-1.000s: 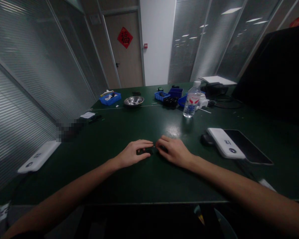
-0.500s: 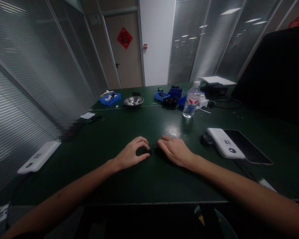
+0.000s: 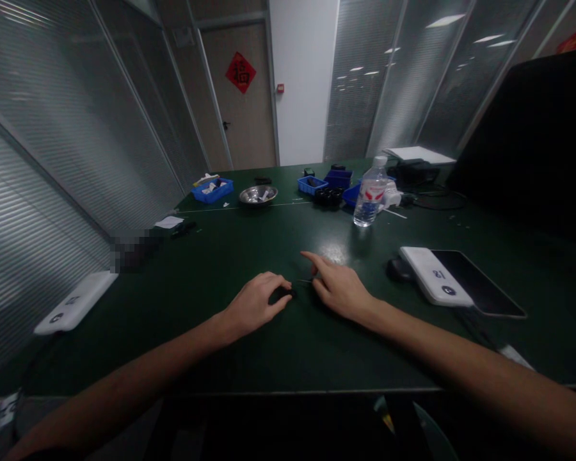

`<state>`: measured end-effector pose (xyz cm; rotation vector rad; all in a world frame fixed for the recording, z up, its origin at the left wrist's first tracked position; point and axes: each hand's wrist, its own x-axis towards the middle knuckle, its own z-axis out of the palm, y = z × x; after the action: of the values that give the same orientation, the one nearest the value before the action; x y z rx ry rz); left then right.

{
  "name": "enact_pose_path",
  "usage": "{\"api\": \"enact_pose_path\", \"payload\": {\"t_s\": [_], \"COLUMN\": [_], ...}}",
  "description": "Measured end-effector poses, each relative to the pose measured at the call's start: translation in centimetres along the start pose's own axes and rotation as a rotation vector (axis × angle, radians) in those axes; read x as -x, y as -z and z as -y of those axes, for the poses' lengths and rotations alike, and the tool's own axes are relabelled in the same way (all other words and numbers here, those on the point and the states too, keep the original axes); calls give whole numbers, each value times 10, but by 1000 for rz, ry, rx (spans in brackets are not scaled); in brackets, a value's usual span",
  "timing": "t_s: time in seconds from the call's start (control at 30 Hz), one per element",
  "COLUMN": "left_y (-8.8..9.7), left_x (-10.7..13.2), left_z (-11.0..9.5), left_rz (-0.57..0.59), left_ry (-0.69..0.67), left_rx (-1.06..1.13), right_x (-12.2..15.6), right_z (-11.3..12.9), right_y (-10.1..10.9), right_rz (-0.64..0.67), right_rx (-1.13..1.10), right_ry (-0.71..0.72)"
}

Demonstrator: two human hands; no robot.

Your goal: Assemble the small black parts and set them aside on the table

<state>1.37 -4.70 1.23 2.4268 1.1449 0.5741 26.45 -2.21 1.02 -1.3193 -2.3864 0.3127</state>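
Note:
Near the table's middle, my left hand [image 3: 255, 301] is curled, with thumb and fingertips pinching a small black piece [image 3: 292, 292] too dark to make out further. Facing it from the right is my right hand [image 3: 338, 286]; its index finger stretches out to the left while the thumb and the other fingers stay bent. A thin, shiny rod [image 3: 304, 280] sticks out leftward from those bent fingers, its tip just short of the black piece. The fingers hide its other end.
Toward the back of the green table [image 3: 211, 256] stand a blue basket [image 3: 219, 191], a metal bowl [image 3: 258, 196] and several blue trays. A water bottle [image 3: 369, 195] stands right of centre. A white power bank [image 3: 434, 276] overlaps a dark tablet [image 3: 484, 285]; another white device [image 3: 77, 304] is at left.
My right index finger has straightened away from the other fingers, and the thin rod now shows. My left hand has shifted slightly toward me, still pinching the black piece.

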Motion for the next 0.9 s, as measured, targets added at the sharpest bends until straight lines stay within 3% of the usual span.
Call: {"api": "enact_pose_path", "payload": {"t_s": [0.1,0.2,0.33,0.53,0.67,0.8,0.9], "left_y": [5,18,49,110,143,160,161], "left_x": [3,5,13,41,71,94,98], "left_z": [6,26,79,174,231,267,273], "left_rz": [11,25,-4,-263,-345,-401,-418], "left_ry": [9,71,197,424,649,758,711], "left_rx": [-24,-24,-51,-127,-219,-322,-382], "right_x": [0,0,0,0,0,0,1], "right_z": [-2,-2,-1,1,1,3,3], "right_y": [-1,0,3,5,5,6,7], "right_rz": [-2,1,8,14,19,39,48], "right_rx": [-12,-22,-35,-47,-35,-19,-15], "right_ry": [-2,4,17,18,18,16,14]}}
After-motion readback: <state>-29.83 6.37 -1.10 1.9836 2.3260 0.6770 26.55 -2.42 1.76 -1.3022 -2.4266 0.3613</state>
